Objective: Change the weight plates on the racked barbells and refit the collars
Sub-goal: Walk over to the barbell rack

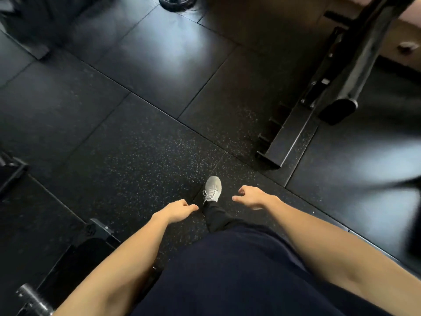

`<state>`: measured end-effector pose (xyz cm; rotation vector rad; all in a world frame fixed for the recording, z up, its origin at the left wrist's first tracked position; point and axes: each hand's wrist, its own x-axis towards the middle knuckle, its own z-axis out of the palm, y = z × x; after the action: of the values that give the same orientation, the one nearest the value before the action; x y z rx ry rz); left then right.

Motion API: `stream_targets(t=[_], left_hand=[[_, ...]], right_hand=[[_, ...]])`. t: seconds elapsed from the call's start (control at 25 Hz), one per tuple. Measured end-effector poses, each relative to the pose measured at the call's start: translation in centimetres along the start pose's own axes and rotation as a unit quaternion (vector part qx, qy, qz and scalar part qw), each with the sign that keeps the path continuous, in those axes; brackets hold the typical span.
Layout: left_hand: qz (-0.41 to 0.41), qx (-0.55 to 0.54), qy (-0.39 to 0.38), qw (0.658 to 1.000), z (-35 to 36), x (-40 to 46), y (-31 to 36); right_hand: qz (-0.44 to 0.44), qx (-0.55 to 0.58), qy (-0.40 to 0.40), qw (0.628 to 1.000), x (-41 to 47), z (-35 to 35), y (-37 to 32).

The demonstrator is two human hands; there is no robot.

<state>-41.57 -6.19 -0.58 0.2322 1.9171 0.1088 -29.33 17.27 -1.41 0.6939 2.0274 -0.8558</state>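
Observation:
My left hand (pixel 180 210) hangs in front of me over the black rubber floor, fingers loosely curled, holding nothing. Level with it, my right hand (pixel 251 196) hangs the same way and is also empty. A steel barbell sleeve end (pixel 32 299) shows at the bottom left corner, beside my left forearm. A black weight plate (pixel 177 2) lies on the floor at the top edge, far from both hands. No collar is visible.
A black rack base and upright (pixel 293 133) run diagonally at the right. More black frame parts sit at the left edge (pixel 11 172) and bottom left (pixel 100 231). My grey shoe (pixel 212 188) steps on the speckled floor tiles (pixel 141 156).

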Motion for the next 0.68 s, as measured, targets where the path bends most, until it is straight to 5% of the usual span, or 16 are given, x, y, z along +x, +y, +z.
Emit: stream_targets(t=[0.68], left_hand=[[-0.031, -0.119, 0.059, 0.991, -41.5, 15.4, 3.4]], right_hand=[[-0.027, -0.054, -0.017, 0.998, 26.4, -30.0, -25.1]])
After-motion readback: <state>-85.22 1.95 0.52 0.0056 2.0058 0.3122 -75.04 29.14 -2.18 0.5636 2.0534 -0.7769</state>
